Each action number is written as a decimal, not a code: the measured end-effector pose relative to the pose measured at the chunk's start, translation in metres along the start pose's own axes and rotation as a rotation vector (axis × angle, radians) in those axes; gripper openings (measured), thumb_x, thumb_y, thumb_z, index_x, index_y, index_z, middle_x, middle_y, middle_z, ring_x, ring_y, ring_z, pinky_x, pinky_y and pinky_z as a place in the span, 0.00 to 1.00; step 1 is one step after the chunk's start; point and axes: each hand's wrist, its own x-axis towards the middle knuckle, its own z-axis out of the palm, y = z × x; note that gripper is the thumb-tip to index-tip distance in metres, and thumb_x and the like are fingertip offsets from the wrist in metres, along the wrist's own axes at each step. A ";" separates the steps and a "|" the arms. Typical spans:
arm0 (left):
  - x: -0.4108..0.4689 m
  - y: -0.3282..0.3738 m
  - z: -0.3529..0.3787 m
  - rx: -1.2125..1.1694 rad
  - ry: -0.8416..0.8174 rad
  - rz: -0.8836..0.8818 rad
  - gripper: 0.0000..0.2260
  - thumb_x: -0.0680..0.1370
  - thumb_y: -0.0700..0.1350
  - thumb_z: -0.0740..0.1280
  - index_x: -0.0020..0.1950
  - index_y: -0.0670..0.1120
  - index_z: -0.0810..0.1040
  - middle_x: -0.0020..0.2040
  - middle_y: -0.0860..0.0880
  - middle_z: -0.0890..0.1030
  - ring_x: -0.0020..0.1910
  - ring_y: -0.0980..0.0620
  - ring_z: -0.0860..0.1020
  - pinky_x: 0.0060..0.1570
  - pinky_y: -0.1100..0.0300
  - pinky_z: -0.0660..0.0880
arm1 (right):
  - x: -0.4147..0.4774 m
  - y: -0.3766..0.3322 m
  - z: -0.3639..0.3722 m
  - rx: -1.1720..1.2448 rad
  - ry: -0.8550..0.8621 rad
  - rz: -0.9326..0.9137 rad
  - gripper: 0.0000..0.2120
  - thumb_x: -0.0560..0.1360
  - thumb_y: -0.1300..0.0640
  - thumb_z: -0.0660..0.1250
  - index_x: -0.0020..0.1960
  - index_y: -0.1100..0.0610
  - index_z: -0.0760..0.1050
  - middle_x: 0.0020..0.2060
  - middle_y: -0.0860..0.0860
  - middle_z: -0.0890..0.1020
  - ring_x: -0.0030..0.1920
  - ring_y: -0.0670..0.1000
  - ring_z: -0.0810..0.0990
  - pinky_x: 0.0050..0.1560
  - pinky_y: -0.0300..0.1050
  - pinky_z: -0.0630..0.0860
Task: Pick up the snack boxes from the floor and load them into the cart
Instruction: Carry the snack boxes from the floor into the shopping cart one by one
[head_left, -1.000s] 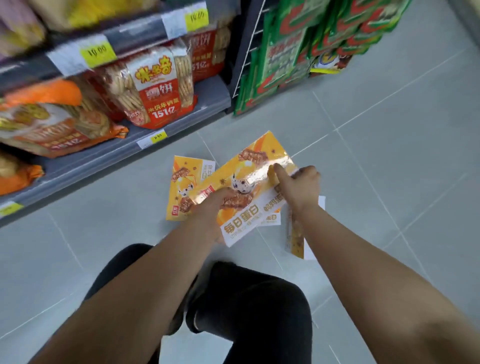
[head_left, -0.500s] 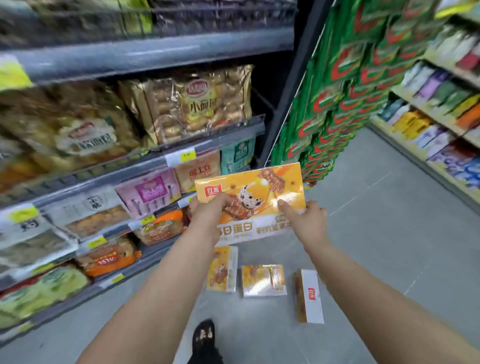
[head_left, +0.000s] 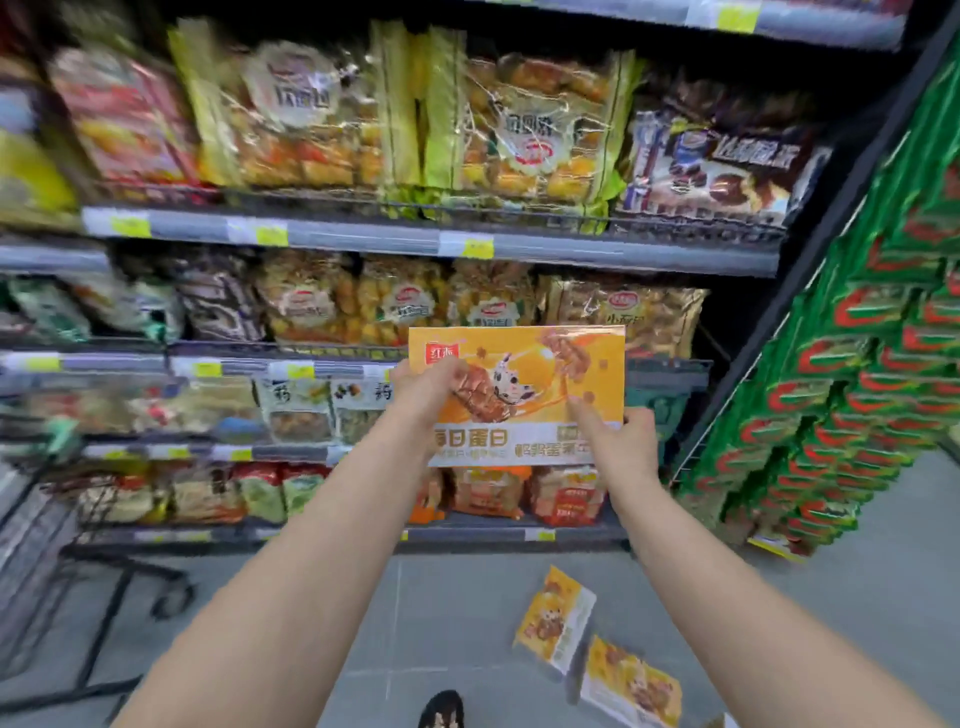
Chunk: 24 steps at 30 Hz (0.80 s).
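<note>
Crinkly-bagged shelves behind flat glossy box in left hand, right hand.

The box bears a small red logo in its upper left corner with two white characters, too blurred to read surely. On its white lower band stand large orange characters, "日蛋白", the one before them partly covered by the left hand; the smaller line beneath is illegible. Labels on the shelved bags and the yellow price tags are blurred; no number can be read.
</note>
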 end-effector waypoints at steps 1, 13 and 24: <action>-0.008 -0.001 -0.025 -0.008 0.037 -0.002 0.35 0.75 0.47 0.68 0.77 0.49 0.54 0.69 0.44 0.68 0.65 0.42 0.69 0.56 0.47 0.65 | -0.014 -0.005 0.014 0.004 -0.055 -0.001 0.30 0.67 0.37 0.72 0.56 0.59 0.67 0.53 0.53 0.75 0.54 0.56 0.75 0.54 0.50 0.73; -0.066 -0.041 -0.299 -0.247 0.475 -0.030 0.24 0.76 0.45 0.67 0.68 0.44 0.62 0.48 0.46 0.74 0.46 0.45 0.77 0.38 0.53 0.76 | -0.174 -0.048 0.201 -0.190 -0.555 -0.144 0.22 0.68 0.39 0.71 0.49 0.55 0.75 0.46 0.51 0.81 0.46 0.53 0.80 0.46 0.47 0.75; -0.091 -0.068 -0.588 -0.243 0.638 -0.026 0.23 0.77 0.44 0.64 0.71 0.41 0.67 0.61 0.43 0.72 0.44 0.51 0.73 0.41 0.58 0.68 | -0.371 -0.078 0.404 -0.318 -0.748 -0.206 0.27 0.67 0.34 0.69 0.50 0.57 0.73 0.43 0.50 0.79 0.45 0.54 0.78 0.42 0.49 0.71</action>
